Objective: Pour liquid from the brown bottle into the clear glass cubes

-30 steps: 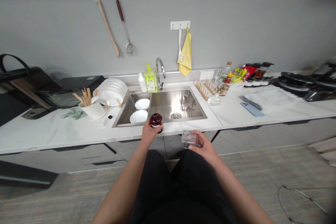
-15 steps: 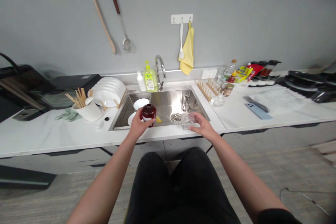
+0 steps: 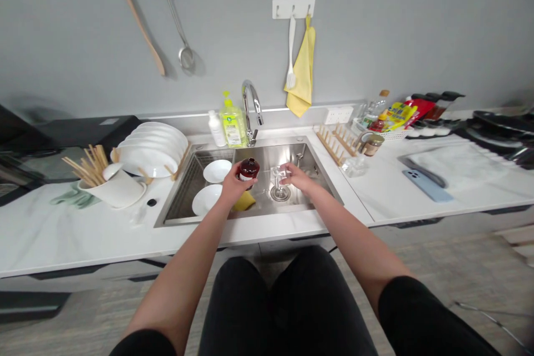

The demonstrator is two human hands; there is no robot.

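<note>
Along a grey wall (image 3: 375,39), a long white stone countertop (image 3: 62,239) with a steel sink (image 3: 323,189) set in its middle. On a wall hook, a yellow cloth (image 3: 303,69), hung open, probably for drying. Left of the sink, white plates (image 3: 150,150) standing on edge in a wooden rack, likely for draining, and just beside them a white cup (image 3: 119,189) holding wooden chopsticks. Close to the steel faucet (image 3: 249,101), a yellow-green dish soap bottle (image 3: 233,127), within easy reach of the basin. Inside the basin, two white plates (image 3: 211,189) and a yellow sponge (image 3: 244,201) near the drain (image 3: 280,193).

Above the basin, perhaps so that drips fall into it, the left hand (image 3: 231,189) with fingers closed firmly around a dark red bottle (image 3: 248,169). Near it, not touching, the right hand (image 3: 298,178) with fingers curled on a clear glass container (image 3: 280,174), directly over the drain.
</note>
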